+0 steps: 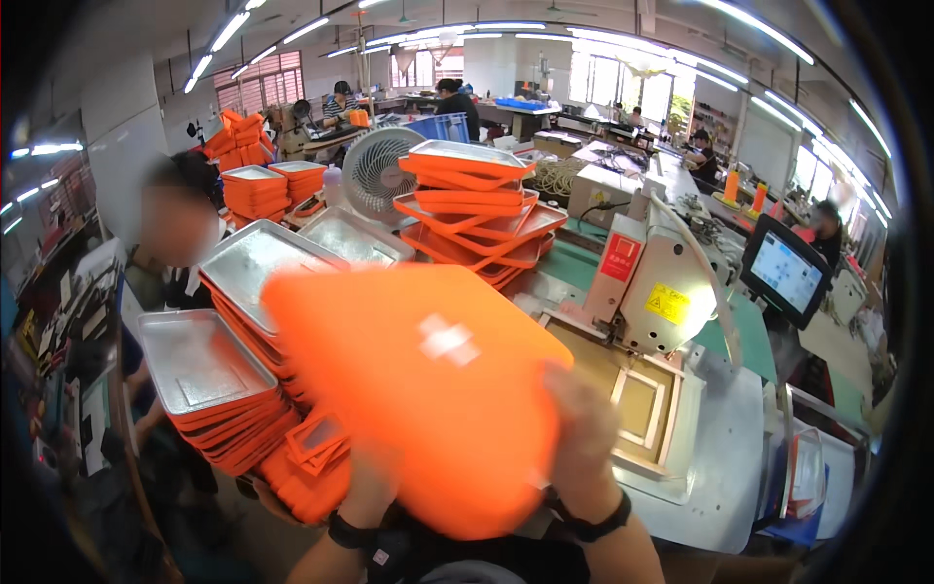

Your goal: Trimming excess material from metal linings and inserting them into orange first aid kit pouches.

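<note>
An orange case shell [443,380] with rounded corners and a white cross is raised in front of me, smeared by motion. My right hand [584,428] is closed on its right edge. At the lower left edge my left hand [372,479] grips it too, with most of the fingers hidden behind the shell. Left of the shell stand stacks of similar orange shells with silvery insides [209,360]. To the right is a sewing machine [662,292] with a tan frame template [637,409] on its bed.
More orange shells [472,204] are piled unevenly behind, beside a white fan [379,167]. A control screen [786,271] stands at the right by the metal machine table [725,457]. A person [175,214] is close on the left; others work at far benches.
</note>
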`<state>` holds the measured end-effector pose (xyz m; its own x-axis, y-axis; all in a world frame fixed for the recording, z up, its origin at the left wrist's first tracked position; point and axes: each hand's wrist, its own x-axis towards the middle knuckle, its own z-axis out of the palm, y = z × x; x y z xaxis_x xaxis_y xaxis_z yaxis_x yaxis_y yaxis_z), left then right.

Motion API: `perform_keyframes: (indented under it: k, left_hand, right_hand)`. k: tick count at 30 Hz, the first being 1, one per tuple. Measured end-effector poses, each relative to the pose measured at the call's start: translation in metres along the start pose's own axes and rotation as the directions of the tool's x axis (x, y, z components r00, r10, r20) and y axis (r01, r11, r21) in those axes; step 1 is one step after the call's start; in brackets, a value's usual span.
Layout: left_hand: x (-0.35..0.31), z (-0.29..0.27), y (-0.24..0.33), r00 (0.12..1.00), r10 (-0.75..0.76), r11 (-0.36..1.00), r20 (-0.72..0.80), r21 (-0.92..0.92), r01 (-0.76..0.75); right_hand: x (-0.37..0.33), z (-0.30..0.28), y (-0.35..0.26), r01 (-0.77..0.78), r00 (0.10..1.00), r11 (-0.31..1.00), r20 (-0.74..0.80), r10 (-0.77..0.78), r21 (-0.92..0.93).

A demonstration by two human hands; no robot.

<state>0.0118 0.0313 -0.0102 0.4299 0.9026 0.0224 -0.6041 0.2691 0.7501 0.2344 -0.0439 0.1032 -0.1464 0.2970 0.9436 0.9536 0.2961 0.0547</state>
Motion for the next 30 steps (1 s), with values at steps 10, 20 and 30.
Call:
perform_keyframes:
  k: [10,20,30]
  left_hand:
    - [-0.032,-0.049,-0.007,0.977,0.144,0.982,-0.155,0.148,-0.121]
    - [-0.029,0.019,0.035,0.965,0.262,0.884,0.004,0.399,-0.242]
    - [-0.043,0.068,0.032,0.737,0.490,-0.192,0.465,0.883,-0.429]
  right_hand:
    - [-0.010,-0.016,-0.023,-0.039,0.997,0.999,0.068,0.037,0.019]
    - [0.027,-0.020,-0.018,-0.732,0.548,0.383,0.153,0.823,0.563]
    - [0.013,-0.009,-0.017,-0.721,0.240,-0.162,0.462,0.854,0.674]
